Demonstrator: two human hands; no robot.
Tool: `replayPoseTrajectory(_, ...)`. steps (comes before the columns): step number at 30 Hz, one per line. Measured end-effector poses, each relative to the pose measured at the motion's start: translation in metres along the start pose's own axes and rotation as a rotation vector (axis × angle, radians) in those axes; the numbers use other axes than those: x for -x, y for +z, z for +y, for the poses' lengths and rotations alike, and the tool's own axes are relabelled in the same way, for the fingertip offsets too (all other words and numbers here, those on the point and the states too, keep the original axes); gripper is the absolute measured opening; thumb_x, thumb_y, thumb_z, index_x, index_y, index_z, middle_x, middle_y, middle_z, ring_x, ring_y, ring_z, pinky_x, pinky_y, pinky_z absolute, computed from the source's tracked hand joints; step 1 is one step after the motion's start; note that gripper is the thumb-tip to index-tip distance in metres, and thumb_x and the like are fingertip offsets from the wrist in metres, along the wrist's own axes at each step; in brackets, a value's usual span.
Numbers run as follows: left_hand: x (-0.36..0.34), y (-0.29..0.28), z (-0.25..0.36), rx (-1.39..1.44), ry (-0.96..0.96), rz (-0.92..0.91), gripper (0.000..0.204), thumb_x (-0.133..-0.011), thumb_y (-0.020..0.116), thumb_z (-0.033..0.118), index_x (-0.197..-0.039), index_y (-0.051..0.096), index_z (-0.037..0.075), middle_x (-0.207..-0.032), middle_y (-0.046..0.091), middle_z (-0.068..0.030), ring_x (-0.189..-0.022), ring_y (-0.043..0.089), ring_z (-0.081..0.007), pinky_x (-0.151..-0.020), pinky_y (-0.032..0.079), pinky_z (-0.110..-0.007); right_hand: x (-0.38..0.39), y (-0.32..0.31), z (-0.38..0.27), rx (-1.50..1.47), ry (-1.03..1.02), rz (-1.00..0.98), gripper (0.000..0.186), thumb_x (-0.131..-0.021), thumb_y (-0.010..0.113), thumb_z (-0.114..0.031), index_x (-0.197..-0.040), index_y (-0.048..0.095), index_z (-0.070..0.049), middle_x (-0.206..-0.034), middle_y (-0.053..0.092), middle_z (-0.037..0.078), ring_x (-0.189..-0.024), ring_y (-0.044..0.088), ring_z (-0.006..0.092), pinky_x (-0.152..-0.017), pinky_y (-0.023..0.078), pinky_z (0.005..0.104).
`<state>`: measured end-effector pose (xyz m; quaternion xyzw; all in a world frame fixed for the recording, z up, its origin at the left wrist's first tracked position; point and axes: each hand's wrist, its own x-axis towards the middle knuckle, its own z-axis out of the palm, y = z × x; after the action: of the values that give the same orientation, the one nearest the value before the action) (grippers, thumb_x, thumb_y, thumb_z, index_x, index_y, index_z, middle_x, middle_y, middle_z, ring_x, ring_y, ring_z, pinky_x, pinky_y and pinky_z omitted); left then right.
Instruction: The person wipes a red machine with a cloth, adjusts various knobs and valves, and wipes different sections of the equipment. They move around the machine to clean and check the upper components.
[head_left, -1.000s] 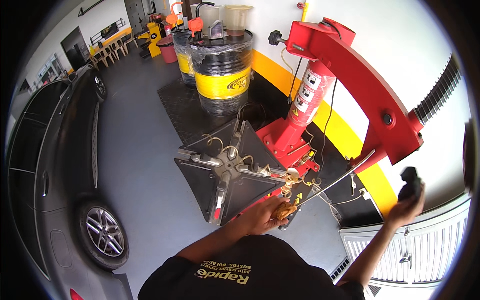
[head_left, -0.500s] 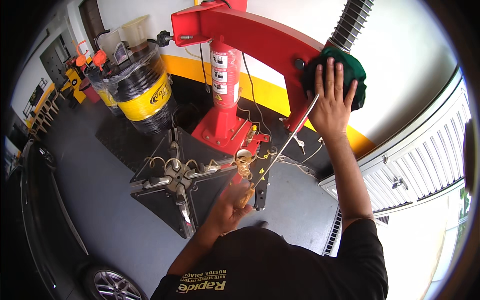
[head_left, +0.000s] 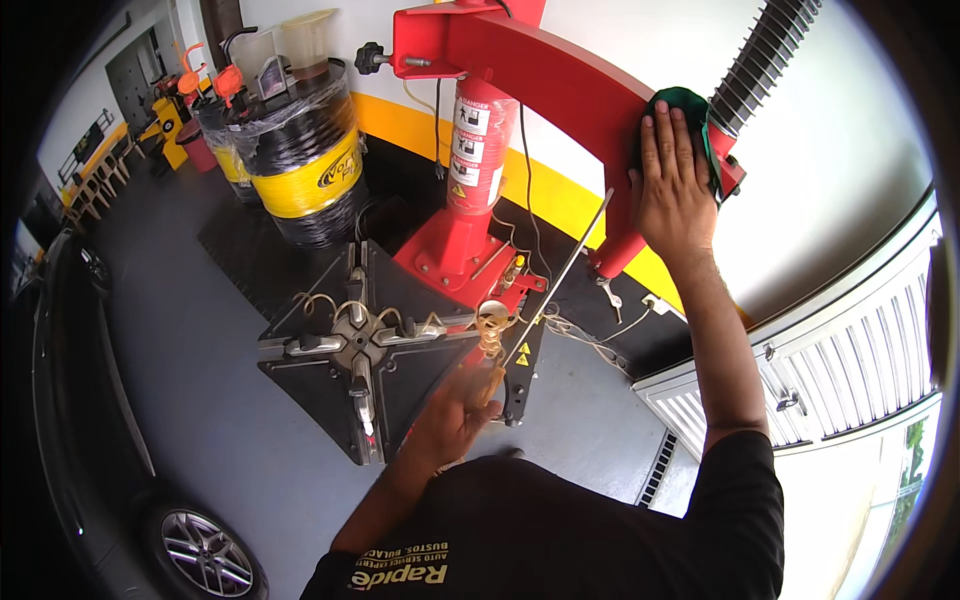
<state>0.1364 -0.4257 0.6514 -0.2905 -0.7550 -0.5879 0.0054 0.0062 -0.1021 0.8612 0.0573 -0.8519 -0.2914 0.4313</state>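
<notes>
My right hand (head_left: 676,195) lies flat with fingers stretched, pressing a dark green cloth (head_left: 684,98) against the end of the red arm (head_left: 560,80) of a tire changer. Low in the middle, my left hand (head_left: 447,425) is closed round the orange-brown handle of a long thin metal rod (head_left: 560,277). The rod slants up to the right, its tip near the red arm and below my right hand. Blur hides part of the left fingers. An amber coiled hose (head_left: 491,335) bunches just above that handle; whether it joins the handle, I cannot tell.
The black turntable (head_left: 310,385) with metal jaws spreads left of my left hand. Behind it stands the red column (head_left: 475,150). Plastic-wrapped drums (head_left: 305,160) are at the back left, a dark car (head_left: 90,400) at far left, a white louvred cabinet (head_left: 830,320) at right.
The view has shifted, moving the scene a little. My right hand has slid with the cloth from the spring-side end onto the red arm's side, uncovering a red part beside the spring.
</notes>
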Motion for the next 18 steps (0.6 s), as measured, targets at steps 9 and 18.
replayPoseTrajectory(9,0.005,-0.030,-0.004,-0.031,-0.018,0.093,0.057,-0.101,0.066,0.043,-0.138,0.050,0.002,-0.101,0.063,-0.0113,-0.075,0.064,-0.0198,-0.067,0.052,-0.034,-0.112,0.022,-0.040,0.169,0.070,-0.305,0.063,-0.100,0.057,-0.035,-0.151,0.044,0.000,-0.129,0.063,0.021,-0.115,0.064,0.0307,-0.097,0.053,0.0423)
replayPoseTrajectory(18,0.019,-0.052,-0.003,-0.085,-0.002,0.184,0.054,-0.100,0.069,0.036,-0.137,0.051,0.001,-0.110,0.065,-0.0171,-0.097,0.066,-0.0347,-0.085,0.052,-0.042,-0.207,0.062,-0.058,-0.221,0.127,-0.460,0.047,-0.107,0.045,-0.036,-0.130,0.059,0.003,-0.113,0.073,0.023,-0.109,0.072,0.0338,-0.089,0.058,0.0447)
